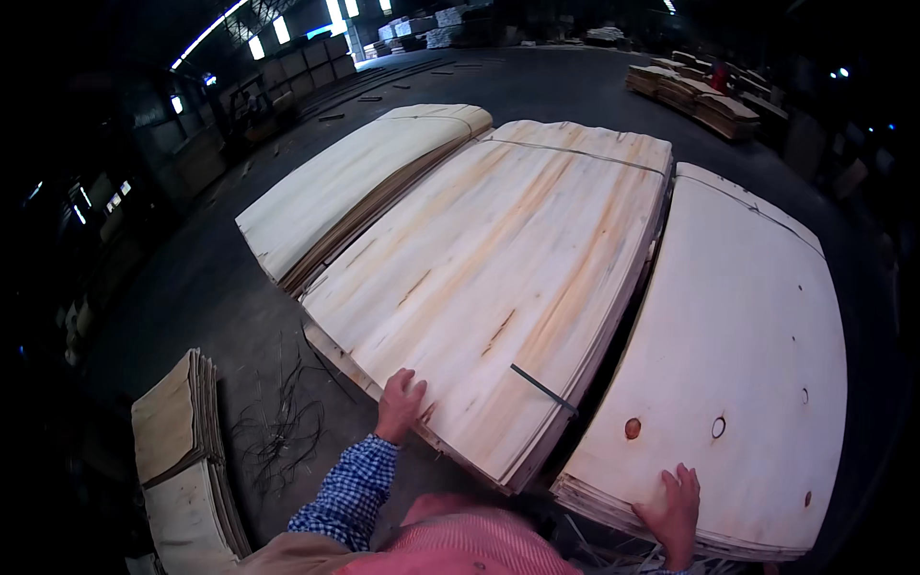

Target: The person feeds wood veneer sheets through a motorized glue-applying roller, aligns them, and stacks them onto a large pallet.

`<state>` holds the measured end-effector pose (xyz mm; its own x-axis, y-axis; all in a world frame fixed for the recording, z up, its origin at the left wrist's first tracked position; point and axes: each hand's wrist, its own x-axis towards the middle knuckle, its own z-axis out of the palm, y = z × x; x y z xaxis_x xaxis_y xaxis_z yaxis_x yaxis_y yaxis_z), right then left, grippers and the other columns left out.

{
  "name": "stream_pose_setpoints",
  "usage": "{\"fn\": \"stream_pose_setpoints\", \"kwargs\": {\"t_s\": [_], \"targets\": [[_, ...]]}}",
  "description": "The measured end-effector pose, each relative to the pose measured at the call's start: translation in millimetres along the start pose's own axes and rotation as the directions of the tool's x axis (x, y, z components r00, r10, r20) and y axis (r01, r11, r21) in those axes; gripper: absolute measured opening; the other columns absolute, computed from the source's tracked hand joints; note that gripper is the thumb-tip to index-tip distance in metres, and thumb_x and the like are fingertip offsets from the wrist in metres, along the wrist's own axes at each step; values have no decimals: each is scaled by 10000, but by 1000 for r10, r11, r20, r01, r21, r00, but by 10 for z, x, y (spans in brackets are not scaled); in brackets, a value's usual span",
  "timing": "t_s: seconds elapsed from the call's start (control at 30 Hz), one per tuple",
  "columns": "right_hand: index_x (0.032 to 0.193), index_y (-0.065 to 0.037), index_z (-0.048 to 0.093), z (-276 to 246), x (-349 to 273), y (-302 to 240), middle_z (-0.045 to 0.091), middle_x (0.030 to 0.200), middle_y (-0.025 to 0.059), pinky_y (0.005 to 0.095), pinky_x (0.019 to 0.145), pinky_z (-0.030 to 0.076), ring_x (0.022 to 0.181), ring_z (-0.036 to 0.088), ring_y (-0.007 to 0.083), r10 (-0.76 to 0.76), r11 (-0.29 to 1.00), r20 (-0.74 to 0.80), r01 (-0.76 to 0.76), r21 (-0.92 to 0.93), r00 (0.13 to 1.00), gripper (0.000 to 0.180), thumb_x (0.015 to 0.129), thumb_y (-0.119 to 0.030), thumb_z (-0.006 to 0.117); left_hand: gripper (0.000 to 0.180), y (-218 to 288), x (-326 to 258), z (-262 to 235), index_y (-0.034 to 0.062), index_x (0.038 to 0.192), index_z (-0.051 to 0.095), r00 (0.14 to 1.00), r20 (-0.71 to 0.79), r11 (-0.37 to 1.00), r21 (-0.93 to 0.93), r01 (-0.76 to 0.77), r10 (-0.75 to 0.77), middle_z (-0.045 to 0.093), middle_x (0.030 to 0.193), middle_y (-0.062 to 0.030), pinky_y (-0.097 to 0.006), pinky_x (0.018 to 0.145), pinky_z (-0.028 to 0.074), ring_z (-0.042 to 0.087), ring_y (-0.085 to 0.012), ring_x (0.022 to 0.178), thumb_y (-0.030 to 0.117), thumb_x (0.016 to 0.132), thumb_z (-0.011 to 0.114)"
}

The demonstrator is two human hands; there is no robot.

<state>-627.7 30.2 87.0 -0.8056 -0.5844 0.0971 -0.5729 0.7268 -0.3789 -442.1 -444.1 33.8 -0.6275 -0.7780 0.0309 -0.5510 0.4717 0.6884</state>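
Note:
My left hand (401,406) is at the near edge of the middle stack of wood veneer sheets (479,259). Its fingers are slightly bent and apart over the top sheet, and I see nothing held in them. On the near edge of the right veneer stack (747,335), my right hand (671,508) rests with its fingers spread. The middle stack's top sheet is pale with brown streaks; the right one has a few dark knots. A dark green strap (542,388) lies across the middle stack's near right corner.
A third veneer stack (364,182) lies to the left, its layered edge showing. Tangled wire or strapping (278,422) is on the floor near a smaller, browner stack (182,450). A narrow dark gap divides the middle and right stacks. More sheet piles (695,96) stand far right.

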Motion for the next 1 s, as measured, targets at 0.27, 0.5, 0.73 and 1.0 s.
{"fn": "stream_pose_setpoints", "kwargs": {"t_s": [0.27, 0.5, 0.73, 1.0], "targets": [[1238, -17, 527, 355, 1117, -1707, 547, 1258, 190, 463, 1013, 390, 1196, 492, 376, -295, 881, -114, 316, 351, 949, 575, 711, -120, 733, 623, -61, -139, 189, -28, 1267, 519, 994, 77, 984, 158, -85, 73, 347, 1440, -294, -427, 1124, 280, 320, -412, 1359, 379, 817, 657], [1311, -4, 471, 1559, 1677, -2270, 446, 1378, 207, 508, 1078, 282, 1305, 373, 404, -318, 946, -5, 317, -71, 948, 550, 820, -171, 653, 421, -405, -101, -398, 14, 1234, 574, 936, 261, 819, -572, -48, 237, 418, 1440, -194, -388, 1063, 370, 402, -317, 1325, 263, 900, 635], [1384, -40, 418, 1846, 1858, -2418, 362, 1463, 188, 513, 1101, 230, 1364, 300, 385, -8, 953, -62, -11, -304, 998, 536, 916, -260, 558, 498, -2220, 880, -1847, 37, 1344, 458, 804, -107, 501, -827, 255, -585, 564, 1226, -80, -238, 657, 496, 622, -107, 838, 239, 917, 616], [1333, -35, 475, 2032, 2146, -2486, 446, 1387, 204, 462, 1085, 307, 1296, 392, 383, 41, 896, -224, -135, -423, 974, 458, 933, -250, 532, 287, -2743, 1791, -2039, 36, 1038, 604, 785, 444, 313, -743, 592, -432, 620, 859, -40, -227, 512, 439, 563, -97, 594, 302, 932, 597]]}}
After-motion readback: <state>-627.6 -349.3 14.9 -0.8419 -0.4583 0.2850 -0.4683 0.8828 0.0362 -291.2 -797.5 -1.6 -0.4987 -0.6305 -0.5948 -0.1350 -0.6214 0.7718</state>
